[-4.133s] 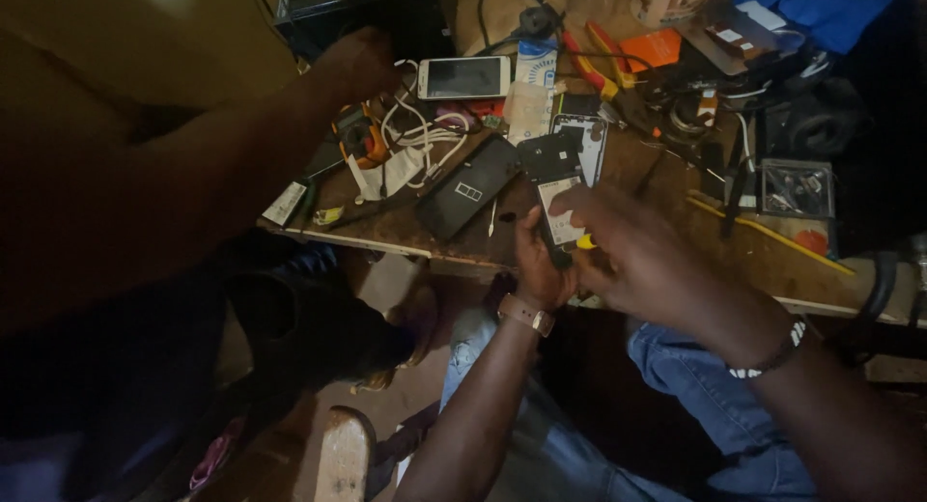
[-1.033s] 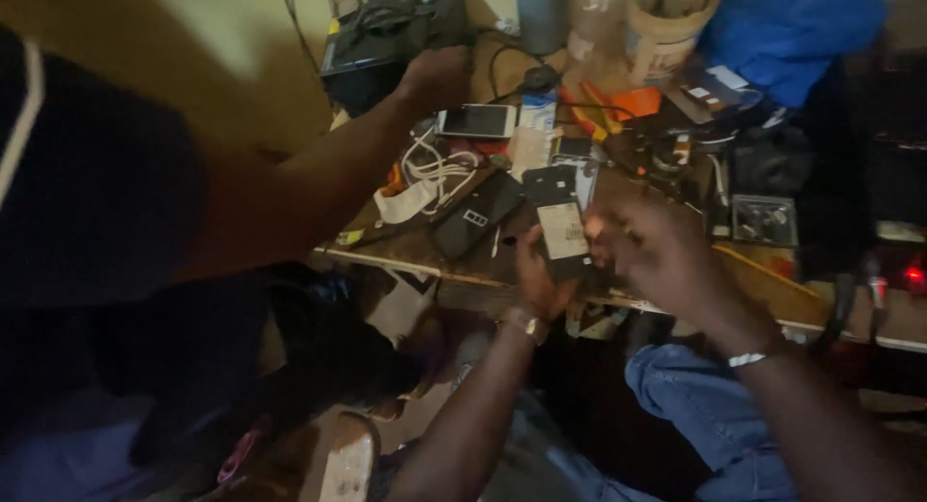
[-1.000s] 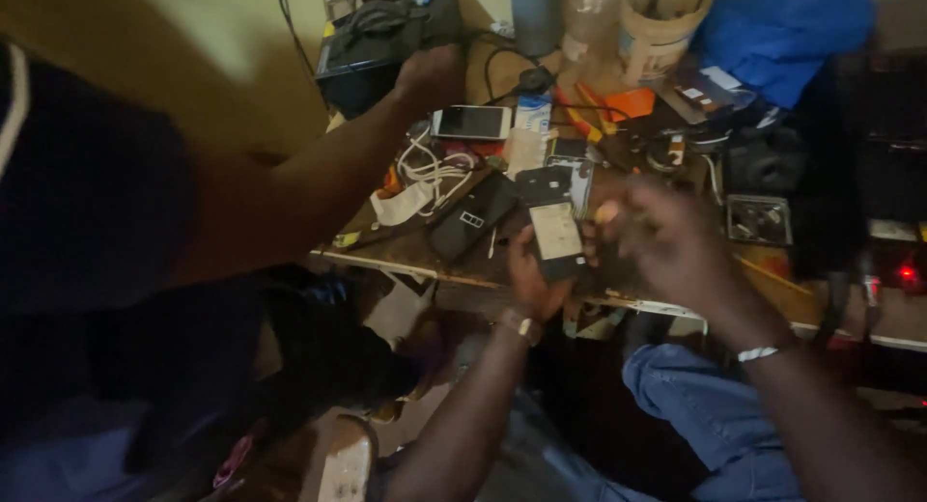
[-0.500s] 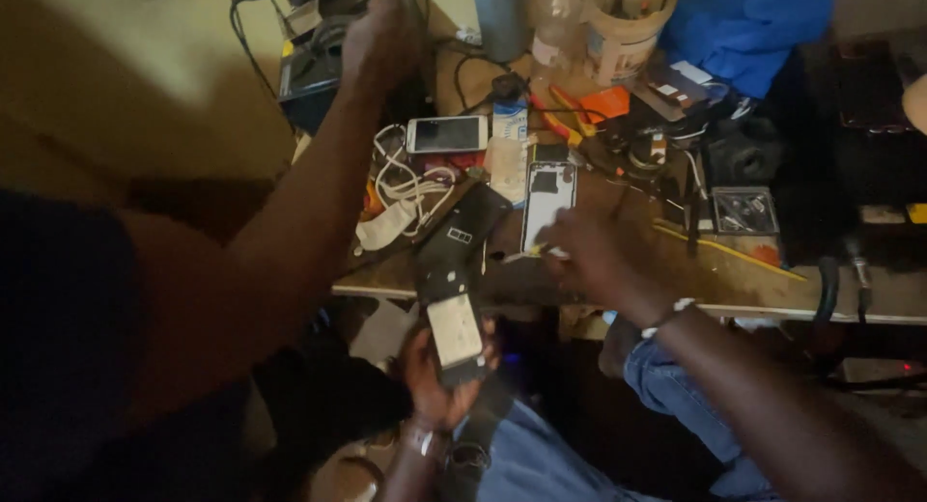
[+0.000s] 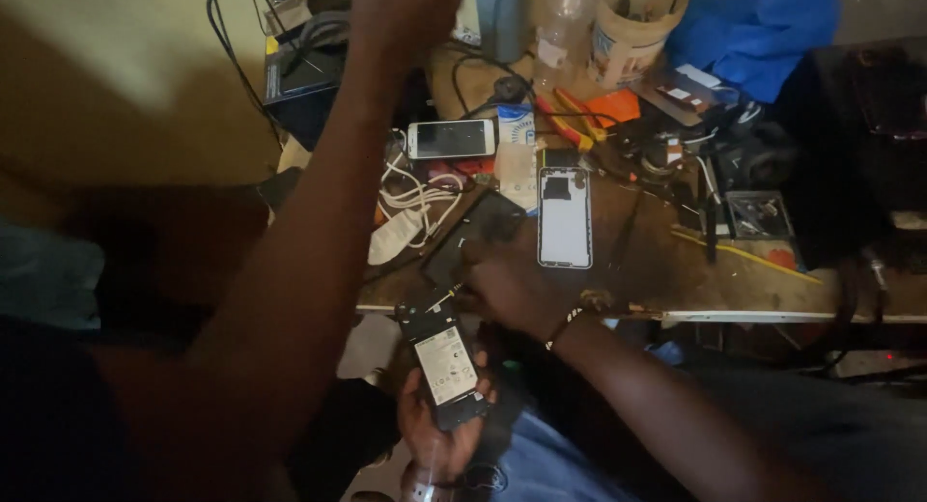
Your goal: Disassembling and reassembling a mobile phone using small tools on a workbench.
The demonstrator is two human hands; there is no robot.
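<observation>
My left hand [image 5: 436,442] holds an opened black phone [image 5: 442,359] below the bench edge, back up, with a white-labelled battery showing. My right hand [image 5: 507,285] rests on the front edge of the wooden bench [image 5: 676,280], fingers curled around a thin pale tool [image 5: 444,295] whose tip points at the top of the phone. Just beyond that hand lies a black phone panel [image 5: 468,239]. A white phone back cover [image 5: 564,217] lies flat to the right of it.
Another person's arm [image 5: 319,241] crosses from lower left, its hand at the top edge. The bench holds a white phone [image 5: 450,139], white cables [image 5: 415,198], orange-handled pliers [image 5: 579,111], a plastic tub [image 5: 632,29], a blue cloth [image 5: 753,29] and several small tools.
My left hand has brought the opened phone down off the bench toward my lap. My right hand has settled at the bench edge. The other person's arm has reached further back.
</observation>
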